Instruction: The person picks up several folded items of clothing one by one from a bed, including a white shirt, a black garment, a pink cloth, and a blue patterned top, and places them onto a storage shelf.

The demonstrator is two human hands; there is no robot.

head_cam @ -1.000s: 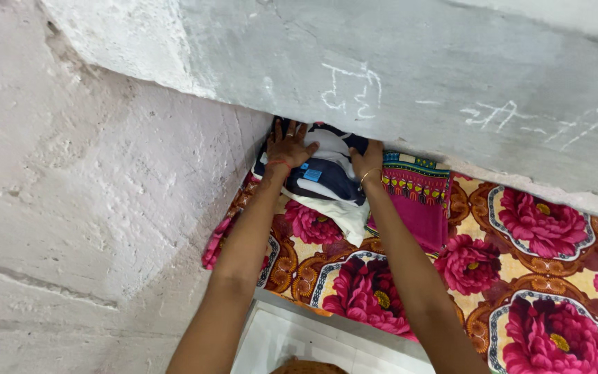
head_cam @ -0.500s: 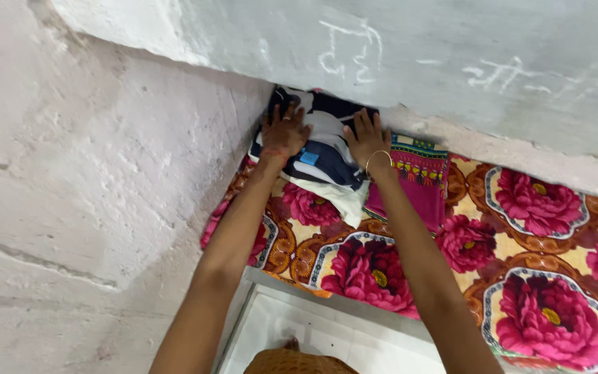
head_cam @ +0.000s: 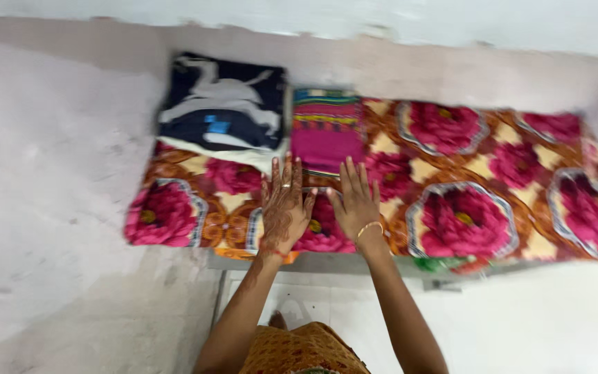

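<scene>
Both hands have drawn back from the dark folded pile (head_cam: pixel 223 104); left hand (head_cam: pixel 284 208) and right hand (head_cam: pixel 356 204) lie open-fingered, seemingly flat on the floral cloth (head_cam: pixel 451 215), gripping nothing.

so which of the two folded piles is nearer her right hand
The pink folded cloth with striped bands, lying just beyond the right hand. The navy and white pile sits farther left, beyond the left hand.
</scene>
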